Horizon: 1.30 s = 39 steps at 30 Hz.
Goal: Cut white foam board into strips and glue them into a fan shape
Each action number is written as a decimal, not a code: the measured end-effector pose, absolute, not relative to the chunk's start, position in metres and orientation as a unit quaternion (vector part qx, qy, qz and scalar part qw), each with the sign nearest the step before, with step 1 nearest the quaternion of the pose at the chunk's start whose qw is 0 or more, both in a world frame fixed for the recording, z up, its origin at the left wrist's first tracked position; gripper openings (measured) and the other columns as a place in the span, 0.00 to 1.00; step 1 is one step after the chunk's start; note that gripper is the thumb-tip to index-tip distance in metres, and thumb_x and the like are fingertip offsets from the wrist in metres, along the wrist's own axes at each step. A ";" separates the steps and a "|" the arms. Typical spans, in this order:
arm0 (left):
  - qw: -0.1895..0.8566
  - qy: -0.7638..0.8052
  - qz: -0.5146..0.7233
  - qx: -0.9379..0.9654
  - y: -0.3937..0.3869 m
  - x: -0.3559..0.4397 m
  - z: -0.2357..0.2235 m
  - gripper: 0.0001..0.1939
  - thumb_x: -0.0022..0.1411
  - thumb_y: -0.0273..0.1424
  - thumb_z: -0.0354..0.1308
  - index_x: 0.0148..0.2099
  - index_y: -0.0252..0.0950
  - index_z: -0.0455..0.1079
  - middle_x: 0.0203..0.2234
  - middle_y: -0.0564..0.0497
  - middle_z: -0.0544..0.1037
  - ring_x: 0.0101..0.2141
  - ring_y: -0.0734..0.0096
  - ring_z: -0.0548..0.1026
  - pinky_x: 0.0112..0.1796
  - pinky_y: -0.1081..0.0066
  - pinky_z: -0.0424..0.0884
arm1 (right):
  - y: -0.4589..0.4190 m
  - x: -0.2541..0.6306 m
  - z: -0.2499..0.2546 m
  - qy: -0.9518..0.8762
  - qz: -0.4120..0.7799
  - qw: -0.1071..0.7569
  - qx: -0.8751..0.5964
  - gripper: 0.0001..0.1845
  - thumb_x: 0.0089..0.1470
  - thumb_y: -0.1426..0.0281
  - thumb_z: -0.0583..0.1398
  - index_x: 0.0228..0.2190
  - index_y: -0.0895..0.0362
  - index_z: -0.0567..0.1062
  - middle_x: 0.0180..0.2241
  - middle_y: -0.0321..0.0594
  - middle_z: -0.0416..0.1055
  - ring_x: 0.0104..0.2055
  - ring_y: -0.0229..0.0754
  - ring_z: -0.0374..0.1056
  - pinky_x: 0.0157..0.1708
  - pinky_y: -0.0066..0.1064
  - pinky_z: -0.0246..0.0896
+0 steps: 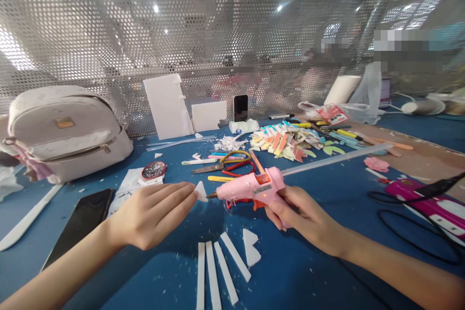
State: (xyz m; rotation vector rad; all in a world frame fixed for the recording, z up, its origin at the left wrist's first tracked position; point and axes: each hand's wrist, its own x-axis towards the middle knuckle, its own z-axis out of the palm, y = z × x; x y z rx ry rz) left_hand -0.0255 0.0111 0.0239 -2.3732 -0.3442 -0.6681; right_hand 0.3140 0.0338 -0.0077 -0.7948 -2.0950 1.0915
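Observation:
My left hand [156, 213] pinches a small white foam triangle [201, 191] at its fingertips, above the blue table [319, 271]. My right hand [298, 213] is wrapped round the grip of a pink glue gun [250, 188], a clear glue stick [334, 157] jutting out of its back. The gun's nozzle points left and almost touches the triangle. Below the hands lie several white foam strips [218, 271] and a notched white foam piece [250, 247].
A grey backpack [65, 131] stands at the left, a black phone [80, 225] in front of it. Scissors [221, 164], markers and a heap of coloured paper scraps [286, 140] lie behind the hands. White foam boards [169, 106] lean on the perforated screen. Black cable [410, 232] and a magenta tool [428, 201] sit right.

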 end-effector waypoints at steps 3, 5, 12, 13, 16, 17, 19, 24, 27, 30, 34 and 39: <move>0.319 -0.135 -0.257 -0.902 0.011 -0.026 0.022 0.17 0.75 0.22 0.42 0.48 0.20 0.73 0.40 0.34 0.83 0.42 0.53 0.84 0.37 0.61 0.83 | 0.034 0.313 -0.006 -0.797 0.414 0.320 -0.303 0.23 0.71 0.52 0.51 0.32 0.57 0.68 0.22 0.32 0.64 0.22 0.33 0.60 0.23 0.26 0.57; 0.318 -0.140 -0.258 -0.902 0.011 -0.027 0.020 0.17 0.75 0.22 0.42 0.49 0.21 0.73 0.41 0.34 0.83 0.43 0.54 0.83 0.38 0.61 0.83 | 0.034 0.312 -0.005 -0.797 0.414 0.320 -0.302 0.23 0.70 0.52 0.51 0.32 0.57 0.68 0.22 0.32 0.64 0.22 0.33 0.60 0.23 0.27 0.57; 0.317 -0.144 -0.258 -0.901 0.012 -0.031 0.017 0.16 0.74 0.22 0.44 0.50 0.22 0.73 0.43 0.35 0.83 0.45 0.55 0.82 0.41 0.61 0.82 | 0.035 0.310 -0.004 -0.797 0.407 0.327 -0.302 0.23 0.70 0.52 0.52 0.33 0.56 0.69 0.21 0.32 0.64 0.22 0.34 0.60 0.22 0.27 0.57; 0.317 -0.145 -0.260 -0.901 0.012 -0.031 0.017 0.16 0.74 0.22 0.44 0.51 0.22 0.73 0.43 0.35 0.83 0.46 0.55 0.82 0.41 0.61 0.82 | 0.035 0.310 -0.004 -0.798 0.406 0.327 -0.302 0.23 0.70 0.52 0.52 0.32 0.56 0.69 0.21 0.32 0.64 0.22 0.34 0.60 0.22 0.27 0.57; 0.316 -0.144 -0.265 -0.900 0.013 -0.032 0.014 0.17 0.74 0.23 0.44 0.52 0.22 0.73 0.44 0.35 0.82 0.47 0.56 0.82 0.42 0.62 0.82 | 0.035 0.310 -0.004 -0.798 0.405 0.327 -0.302 0.23 0.70 0.52 0.52 0.32 0.56 0.69 0.21 0.33 0.64 0.21 0.34 0.60 0.22 0.28 0.57; 0.315 -0.145 -0.266 -0.899 0.013 -0.032 0.013 0.17 0.74 0.23 0.44 0.52 0.23 0.73 0.44 0.35 0.82 0.48 0.56 0.81 0.43 0.62 0.82 | 0.034 0.310 -0.004 -0.798 0.405 0.327 -0.302 0.23 0.70 0.51 0.52 0.31 0.56 0.69 0.21 0.33 0.64 0.21 0.34 0.60 0.22 0.28 0.57; 0.313 -0.149 -0.266 -0.899 0.013 -0.033 0.012 0.17 0.74 0.23 0.44 0.53 0.24 0.72 0.45 0.35 0.82 0.49 0.56 0.81 0.45 0.62 0.81 | 0.034 0.310 -0.004 -0.799 0.404 0.328 -0.303 0.24 0.69 0.51 0.52 0.31 0.56 0.68 0.21 0.33 0.64 0.21 0.34 0.60 0.22 0.28 0.57; 0.307 -0.151 -0.263 -0.902 0.012 -0.036 0.010 0.17 0.74 0.24 0.43 0.55 0.24 0.71 0.46 0.35 0.81 0.50 0.55 0.80 0.45 0.61 0.82 | 0.036 0.311 -0.006 -0.799 0.400 0.327 -0.308 0.23 0.70 0.52 0.52 0.30 0.56 0.67 0.21 0.33 0.65 0.22 0.34 0.62 0.23 0.28 0.57; 0.305 -0.153 -0.262 -0.903 0.012 -0.037 0.010 0.18 0.74 0.24 0.42 0.55 0.25 0.71 0.47 0.36 0.82 0.51 0.56 0.80 0.45 0.61 0.81 | 0.036 0.311 -0.006 -0.796 0.402 0.328 -0.312 0.23 0.70 0.53 0.52 0.30 0.56 0.67 0.21 0.33 0.65 0.21 0.34 0.61 0.23 0.28 0.56; 0.302 -0.153 -0.261 -0.904 0.012 -0.037 0.010 0.18 0.74 0.24 0.43 0.55 0.24 0.72 0.47 0.35 0.81 0.50 0.56 0.80 0.45 0.62 0.81 | 0.034 0.310 -0.005 -0.792 0.407 0.331 -0.314 0.24 0.70 0.53 0.51 0.29 0.56 0.67 0.20 0.33 0.64 0.21 0.34 0.60 0.22 0.28 0.55; 0.298 -0.150 -0.259 -0.906 0.012 -0.036 0.010 0.17 0.74 0.24 0.44 0.55 0.23 0.71 0.47 0.34 0.81 0.50 0.54 0.80 0.45 0.60 0.81 | 0.033 0.309 -0.003 -0.792 0.412 0.330 -0.306 0.24 0.70 0.51 0.51 0.31 0.56 0.67 0.20 0.32 0.63 0.21 0.34 0.59 0.21 0.28 0.55; 0.294 -0.147 -0.264 -0.907 0.012 -0.034 0.010 0.18 0.74 0.23 0.43 0.53 0.22 0.72 0.46 0.33 0.81 0.49 0.54 0.81 0.43 0.60 0.81 | 0.033 0.309 -0.002 -0.796 0.412 0.323 -0.303 0.24 0.69 0.50 0.52 0.29 0.55 0.66 0.21 0.34 0.64 0.22 0.35 0.60 0.22 0.28 0.57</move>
